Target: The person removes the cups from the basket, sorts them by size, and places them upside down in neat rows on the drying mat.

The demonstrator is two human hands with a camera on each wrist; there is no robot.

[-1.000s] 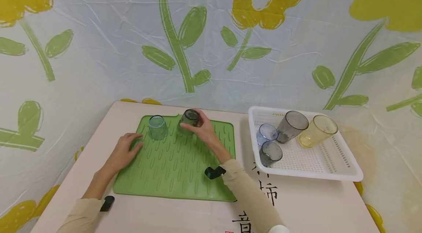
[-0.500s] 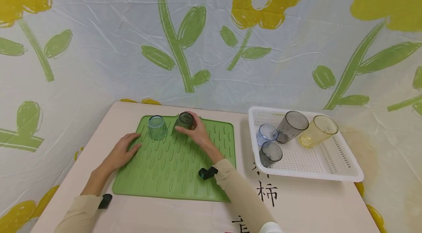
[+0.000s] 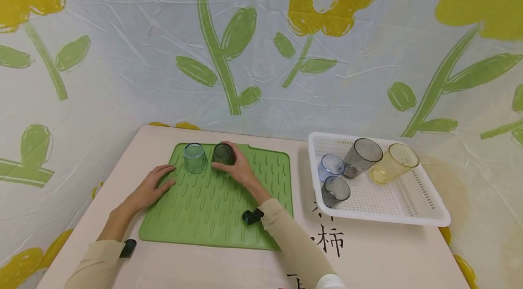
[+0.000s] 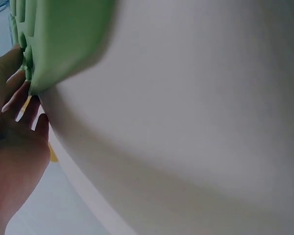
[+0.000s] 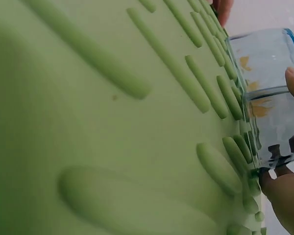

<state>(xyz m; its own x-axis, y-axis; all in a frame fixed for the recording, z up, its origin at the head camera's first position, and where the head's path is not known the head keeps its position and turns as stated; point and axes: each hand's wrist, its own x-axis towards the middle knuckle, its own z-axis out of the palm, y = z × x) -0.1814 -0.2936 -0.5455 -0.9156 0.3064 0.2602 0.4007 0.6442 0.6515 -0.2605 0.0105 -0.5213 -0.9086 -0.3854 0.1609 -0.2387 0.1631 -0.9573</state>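
In the head view my right hand [image 3: 240,168] grips a small dark grey glass [image 3: 222,156] near the back of the green ridged mat [image 3: 212,216]. Thumb and fingers go round its sides, and its narrow end faces up. Just to its left stands a clear bluish glass [image 3: 195,159], also narrow end up. The right wrist view shows the grey glass [image 5: 274,122] overlapping the blue-edged one [image 5: 264,56], both against the mat's ridges. My left hand [image 3: 153,187] holds no glass; its relaxed fingers rest at the mat's left edge, with fingertips [image 4: 27,100] at the mat's corner in the left wrist view.
A white perforated basket [image 3: 380,217] stands on the table's right side. In it are a small blue glass [image 3: 331,166], a small grey glass [image 3: 336,190], a tall grey glass [image 3: 361,157] and a tall yellow glass [image 3: 394,163]. A flowered cloth [image 3: 261,52] hangs behind.
My right hand has carried the dark grey glass left and lowered it beside the bluish glass. The left hand has barely moved.
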